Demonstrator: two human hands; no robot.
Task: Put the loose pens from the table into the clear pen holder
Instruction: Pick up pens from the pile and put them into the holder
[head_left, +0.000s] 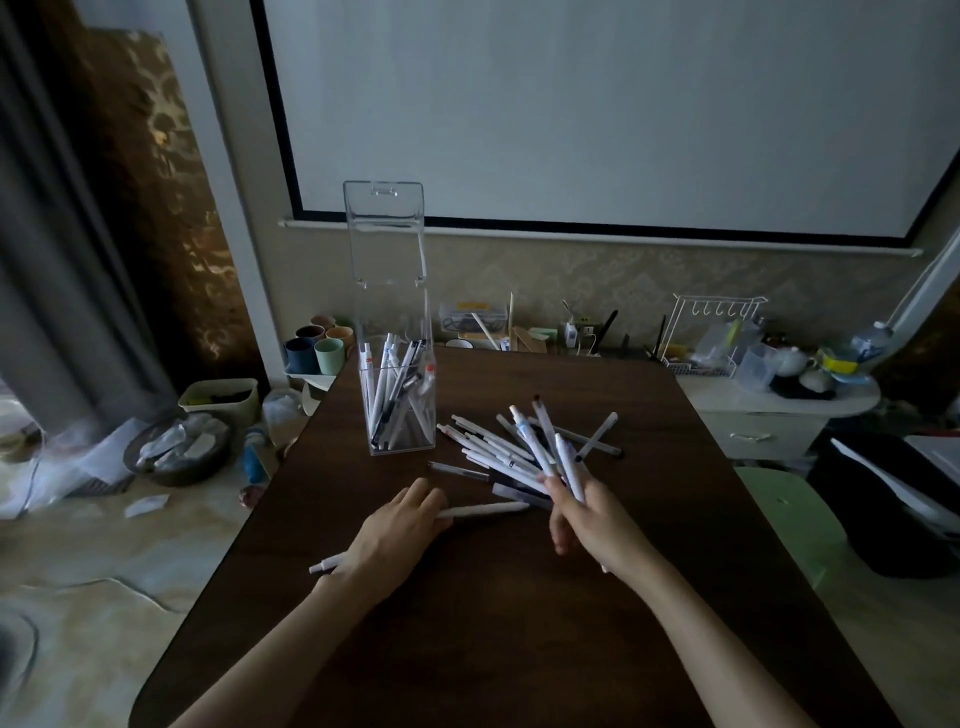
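Already several pens stand in the holder (397, 405), which sits at the far left of the worktop (467, 639) with its lid (384, 234) swung upright, so the mouth is open. The step in hand looks like gathering. The right grip (587, 514) is closed round the lower ends of a bunch (548, 447) of white pens, which fan up and away from it over the pile (493, 452). The pile lies loose just right of the holder, apart from its wall.

The left grip (400, 530) rests palm down near the middle of the worktop. Its fingers bend over the left end of a white pen (483, 509) and touch it; whether they pinch it cannot be told. A second pen (327, 564) pokes out from under the left wrist, towards the worktop's left edge.

By the look of it the task is perhaps a third done, with most pens outside the holder. The next move likely calls for carrying the bunch left and far, lifting it above the rim, turning it upright and tightening the fan so every tip clears the narrow mouth. Splayed as they are, some pens could catch the rim or the standing lid and drop back.
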